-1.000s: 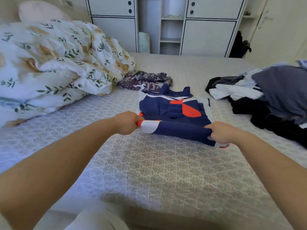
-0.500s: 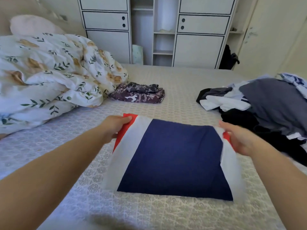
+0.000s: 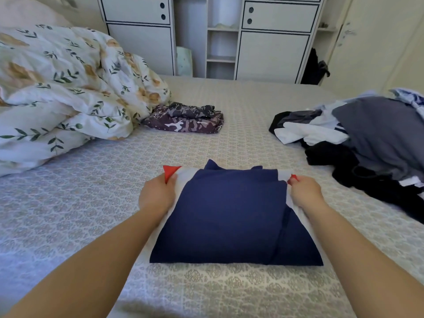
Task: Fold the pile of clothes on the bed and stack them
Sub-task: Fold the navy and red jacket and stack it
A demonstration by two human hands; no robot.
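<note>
The bed (image 3: 96, 203) carries everything, so its flat cover serves as the folding surface. At ten o'clock the leaf-print duvet (image 3: 68, 92) is bunched aside, probably to leave room. At three o'clock lies the unfolded pile of clothes (image 3: 371, 138), within reach of the right arm. At twelve o'clock a folded purple patterned garment (image 3: 185, 120) sits alone, likely the start of the stack. At the centre lies the navy garment (image 3: 224, 216), doubled over on the cover. The left hand (image 3: 157, 197) pinches its far left corner and the right hand (image 3: 305, 193) pinches the far right corner, probably to keep the edges aligned.
</note>
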